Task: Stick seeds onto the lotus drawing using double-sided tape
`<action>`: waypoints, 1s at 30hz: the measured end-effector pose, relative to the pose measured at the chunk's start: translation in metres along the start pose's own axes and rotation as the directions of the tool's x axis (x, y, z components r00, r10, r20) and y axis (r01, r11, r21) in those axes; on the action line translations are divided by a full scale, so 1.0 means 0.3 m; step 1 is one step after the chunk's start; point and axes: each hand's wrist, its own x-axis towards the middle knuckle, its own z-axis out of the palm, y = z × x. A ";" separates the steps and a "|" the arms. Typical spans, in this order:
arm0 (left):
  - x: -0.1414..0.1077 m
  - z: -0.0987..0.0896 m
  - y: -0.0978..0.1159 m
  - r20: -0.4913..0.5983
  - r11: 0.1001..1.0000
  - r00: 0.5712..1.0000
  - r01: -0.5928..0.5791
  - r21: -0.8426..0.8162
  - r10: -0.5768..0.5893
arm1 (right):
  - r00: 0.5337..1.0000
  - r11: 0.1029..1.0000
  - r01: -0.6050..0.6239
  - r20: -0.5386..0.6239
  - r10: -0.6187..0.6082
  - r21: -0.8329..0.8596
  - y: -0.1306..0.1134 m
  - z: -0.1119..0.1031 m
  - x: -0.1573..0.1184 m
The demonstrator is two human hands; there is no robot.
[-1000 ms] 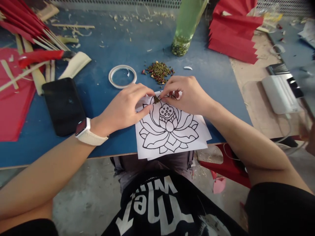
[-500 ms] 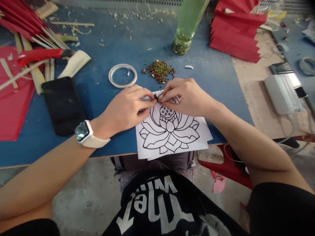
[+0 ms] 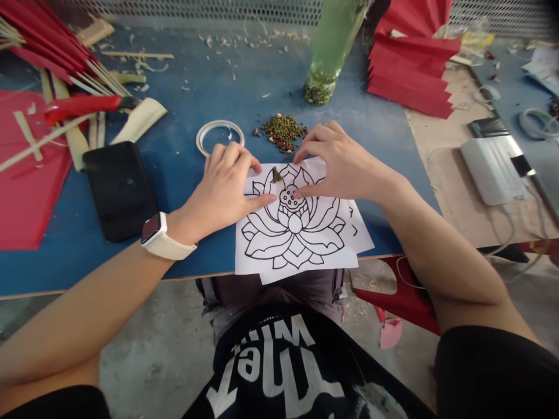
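Note:
A sheet of white paper [image 3: 257, 256] printed with a lotus outline lies over another sheet at the table's front edge. Small dark greenish pieces [image 3: 276, 174] form a patch on an upper-left petal. My left hand [image 3: 229, 186] rests at the sheet's left edge, thumb and fingers apart, holding nothing. At the upper right of the drawing is my right hand [image 3: 340, 166], its thumb over the lotus pod and its fingers spread apart. Just beyond the sheet sits a heap of green and reddish beans [image 3: 283, 132]. A roll of double-sided tape [image 3: 200, 139] lies behind my left hand.
A black phone [image 3: 120, 195], a red-handled knife [image 3: 82, 107] and red paper [image 3: 30, 174] lie left. A green-tinted bottle [image 3: 325, 64] stands behind the beans. Folded red paper [image 3: 410, 81] and a white power bank [image 3: 493, 169] with cables are right.
Both hands have parted from their pinch over the upper-left petal, uncovering the dark patch. My fingers have opened, and the lotus sheet has shifted slightly left over the one beneath.

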 end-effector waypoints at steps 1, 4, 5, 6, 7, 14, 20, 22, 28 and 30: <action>0.001 0.002 -0.003 -0.006 1.000 1.000 -0.001 -0.008 0.001 | 1.000 1.000 0.000 0.000 0.000 0.004 0.000 0.002 0.002; 0.002 0.008 -0.013 -0.028 1.000 0.999 -0.017 -0.011 0.017 | 1.000 1.000 0.004 0.005 -0.004 0.015 0.004 0.009 0.008; 0.002 0.010 -0.016 -0.030 1.000 0.999 -0.022 -0.007 0.021 | 1.000 1.000 0.006 0.007 -0.006 0.016 0.004 0.011 0.009; 0.003 0.011 -0.019 -0.031 1.000 0.999 -0.024 -0.004 0.024 | 1.000 1.000 0.009 0.007 -0.009 0.014 0.004 0.014 0.011; 0.004 0.012 -0.022 -0.029 1.000 0.999 -0.025 -0.003 0.025 | 1.000 1.000 0.012 0.006 -0.012 0.011 0.004 0.016 0.012; 0.011 0.002 -0.015 -0.050 0.999 0.998 -0.042 -0.022 0.041 | 0.998 0.998 0.053 -0.039 -0.052 0.021 0.004 0.030 0.014; 0.010 -0.008 -0.014 -0.129 0.985 0.991 -0.066 -0.159 0.046 | 0.997 0.998 0.020 -0.080 -0.015 0.055 -0.001 0.036 0.015; 0.015 -0.017 -0.025 -0.155 0.962 0.987 -0.078 -0.261 0.038 | 0.996 0.996 0.017 -0.089 -0.009 0.088 -0.004 0.039 0.016; 0.034 -0.059 -0.026 -0.195 0.862 0.978 -0.038 -0.505 -0.071 | 0.984 0.990 0.007 -0.177 0.018 0.138 -0.030 0.022 0.016; 0.039 -0.070 -0.012 -0.232 0.825 0.966 -0.038 -0.564 -0.115 | 0.970 0.987 -0.023 -0.237 0.061 0.158 -0.038 0.009 0.016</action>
